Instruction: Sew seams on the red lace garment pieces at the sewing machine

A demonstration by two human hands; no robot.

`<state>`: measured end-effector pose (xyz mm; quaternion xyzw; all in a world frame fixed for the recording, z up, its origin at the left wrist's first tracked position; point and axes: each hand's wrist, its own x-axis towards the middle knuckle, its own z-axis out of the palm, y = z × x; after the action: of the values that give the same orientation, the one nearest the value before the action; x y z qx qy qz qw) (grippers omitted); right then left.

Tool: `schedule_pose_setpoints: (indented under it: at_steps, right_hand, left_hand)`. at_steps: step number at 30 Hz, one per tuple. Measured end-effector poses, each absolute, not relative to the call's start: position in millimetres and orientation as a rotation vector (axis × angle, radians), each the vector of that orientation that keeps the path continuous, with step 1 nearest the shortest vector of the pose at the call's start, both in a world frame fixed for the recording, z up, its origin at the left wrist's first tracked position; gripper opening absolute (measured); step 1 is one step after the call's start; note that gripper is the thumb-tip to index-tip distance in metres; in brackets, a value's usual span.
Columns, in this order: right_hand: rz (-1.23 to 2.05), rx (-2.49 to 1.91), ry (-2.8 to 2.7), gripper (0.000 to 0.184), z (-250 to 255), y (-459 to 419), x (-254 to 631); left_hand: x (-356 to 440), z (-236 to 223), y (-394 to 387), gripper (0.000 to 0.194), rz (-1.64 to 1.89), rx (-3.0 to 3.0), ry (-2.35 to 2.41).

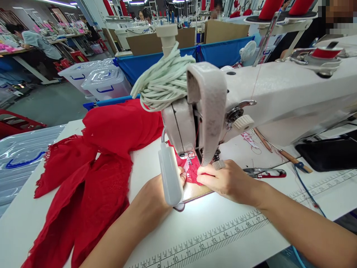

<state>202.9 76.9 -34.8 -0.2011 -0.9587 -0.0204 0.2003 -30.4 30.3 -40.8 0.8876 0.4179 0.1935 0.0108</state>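
A piece of red lace fabric point(192, 175) lies under the needle area of the white sewing machine point(206, 108). My right hand point(230, 182) holds the lace's right edge with fingers drawn together. From the left, my left hand point(156, 191) grips the other edge; the white clip-on lamp point(170, 178) hides most of its fingers. The lamp lights the stitching spot. Left of the machine, a large heap of red lace-edged garments point(108, 149) spreads over the white table point(150, 167) and hangs toward its front edge.
A bundle of pale green strips point(167, 80) hangs on the machine head. Right of my hand lie red-handled snips point(264, 173), a wooden-handled tool point(295, 160) and a black phone-like slab point(329, 150). Clear plastic boxes point(107, 82) stand beyond the table. People sit at machines further back.
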Motion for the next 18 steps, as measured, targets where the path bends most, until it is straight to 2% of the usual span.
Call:
schedule_pose_setpoints:
  at_steps: [7, 11, 18]
  right_hand:
    - [0.023, -0.664, -2.667, 0.024, -39.3, 78.3, 202.4]
    - [-0.001, -0.675, -2.651, 0.024, -40.5, 78.4, 201.9]
    - [-0.107, -0.654, -2.608, 0.027, -42.0, 77.6, 199.5]
  left_hand:
    - [-26.8, -40.1, 32.2, 0.025, 0.574, 2.707, 1.377]
    - [-26.0, -44.7, 35.5, 0.027, 0.548, 2.716, 1.188]
    - [-22.3, -69.7, 49.8, 0.024, 0.85, 2.693, 1.257]
